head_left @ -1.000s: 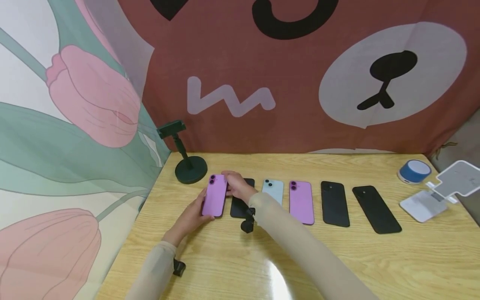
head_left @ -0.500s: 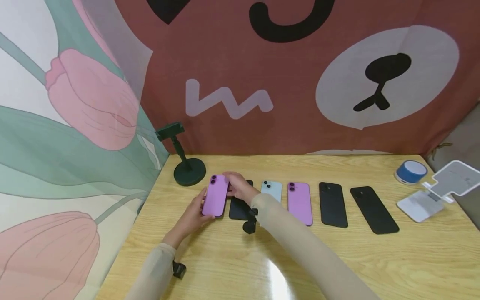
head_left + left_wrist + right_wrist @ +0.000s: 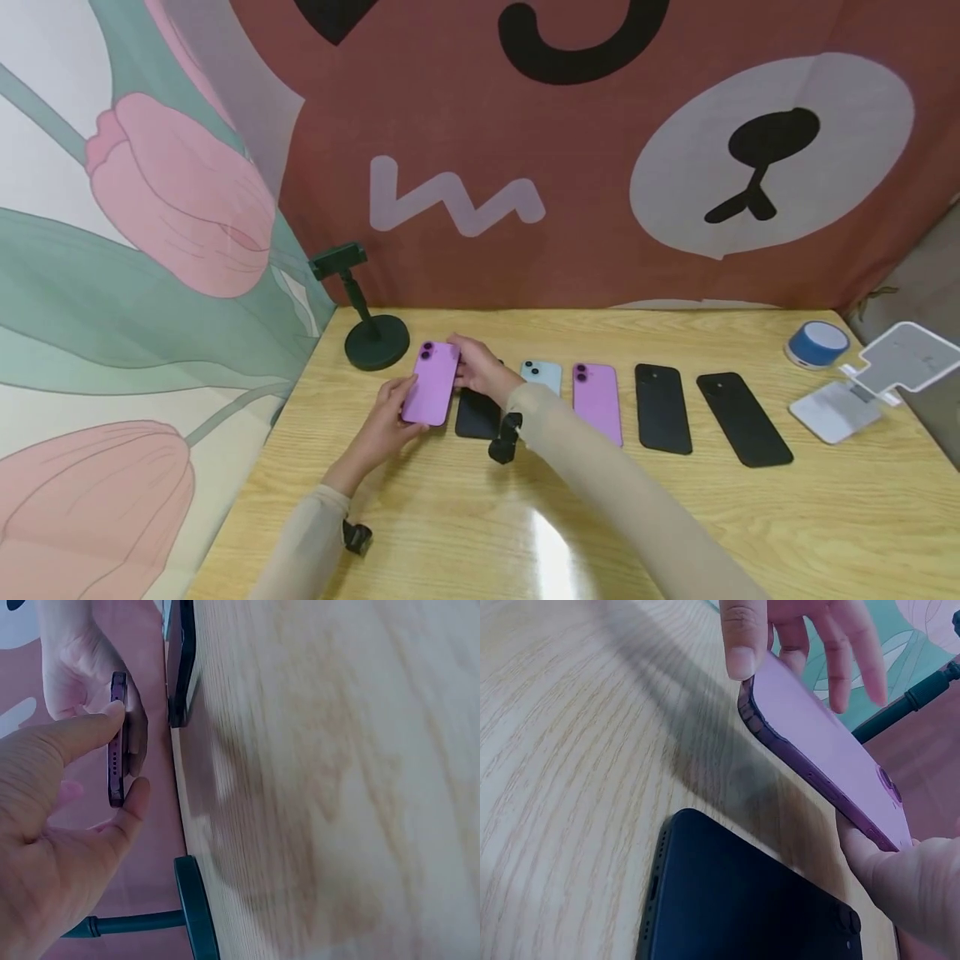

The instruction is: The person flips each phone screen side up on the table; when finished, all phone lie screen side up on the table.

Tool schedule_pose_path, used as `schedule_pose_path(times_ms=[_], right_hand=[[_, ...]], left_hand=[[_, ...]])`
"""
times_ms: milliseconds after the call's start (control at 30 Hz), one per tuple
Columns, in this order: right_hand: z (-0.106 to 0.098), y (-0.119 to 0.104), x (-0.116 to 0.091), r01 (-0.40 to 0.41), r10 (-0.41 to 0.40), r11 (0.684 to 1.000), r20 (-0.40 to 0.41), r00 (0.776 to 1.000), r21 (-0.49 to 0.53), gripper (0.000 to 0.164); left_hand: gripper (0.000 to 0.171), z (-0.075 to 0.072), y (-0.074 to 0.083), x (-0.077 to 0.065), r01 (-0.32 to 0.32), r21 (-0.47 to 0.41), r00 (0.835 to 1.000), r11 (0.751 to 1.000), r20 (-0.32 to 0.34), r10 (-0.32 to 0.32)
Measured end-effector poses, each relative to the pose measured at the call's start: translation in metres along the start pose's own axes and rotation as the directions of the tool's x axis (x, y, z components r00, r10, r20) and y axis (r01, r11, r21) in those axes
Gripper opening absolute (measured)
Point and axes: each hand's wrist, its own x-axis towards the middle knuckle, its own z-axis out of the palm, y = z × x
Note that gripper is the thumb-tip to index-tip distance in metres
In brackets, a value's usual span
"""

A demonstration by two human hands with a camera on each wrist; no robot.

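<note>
A pink-purple smartphone [image 3: 431, 383], back side up, is raised off the table between both hands. My left hand [image 3: 381, 429] grips its lower left part; in the left wrist view the thumb and a finger [image 3: 133, 806] hold the bottom end. At the upper right edge, my right hand [image 3: 480, 367] pinches the phone, with fingers partly beneath it in the right wrist view. A black phone [image 3: 477, 415] lies under the right hand, partly covered by it. Seen from the right wrist, the purple phone [image 3: 817, 727] tilts above the wood.
Right of the hands lie a light blue phone [image 3: 543, 375], another purple phone [image 3: 597, 404] and two black phones [image 3: 663, 408]. A dark green stand [image 3: 377, 342] is behind the left hand. A blue speaker-like cylinder [image 3: 817, 344] and a white stand [image 3: 836, 412] stand far right.
Both hands have shifted slightly upward in the head view with the purple phone, which is a little higher and more tilted. The other phones stay put.
</note>
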Motion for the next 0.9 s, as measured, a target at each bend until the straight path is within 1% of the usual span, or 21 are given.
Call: schedule_pose_path(times_ms=[133,300,367,433,533,633,733,900], right_hand=[[0.000,0.000,-0.001,-0.004,0.003,0.999,0.025,1.000,0.039,0.043],[0.000,-0.002,-0.004,-0.019,0.011,0.994,0.073,0.997,0.105,0.058],[0.000,-0.003,-0.006,-0.018,0.006,0.991,0.089,0.996,0.133,0.062],[-0.001,-0.005,-0.008,-0.022,0.005,0.987,0.102,0.995,0.162,0.064],[-0.004,-0.007,-0.010,-0.034,0.012,0.982,0.113,0.994,0.188,0.065],[-0.006,-0.007,-0.011,-0.028,0.004,0.978,0.115,0.993,0.208,0.064],[-0.006,-0.006,-0.011,-0.025,-0.004,0.973,0.127,0.992,0.228,0.062],[-0.007,-0.002,-0.011,-0.044,0.002,0.968,0.166,0.986,0.249,0.058]], left_hand=[[0.079,0.000,0.001,-0.001,0.000,0.004,1.000,1.000,-0.014,0.000],[0.077,0.003,0.004,-0.001,0.046,-0.011,0.999,0.999,-0.017,-0.046],[0.077,0.005,0.005,0.000,0.046,0.001,0.999,0.999,-0.018,-0.046],[0.077,0.008,0.006,0.001,0.039,0.033,0.999,0.999,-0.019,-0.038],[0.080,0.013,0.008,0.003,0.036,0.066,0.999,0.997,-0.017,-0.035],[0.083,0.016,0.009,0.005,0.033,0.099,0.999,0.995,-0.018,-0.032],[0.080,0.019,0.010,0.005,0.027,0.128,0.999,0.991,-0.032,-0.023],[0.074,0.021,0.011,0.004,0.053,0.177,0.998,0.983,-0.034,-0.048]])
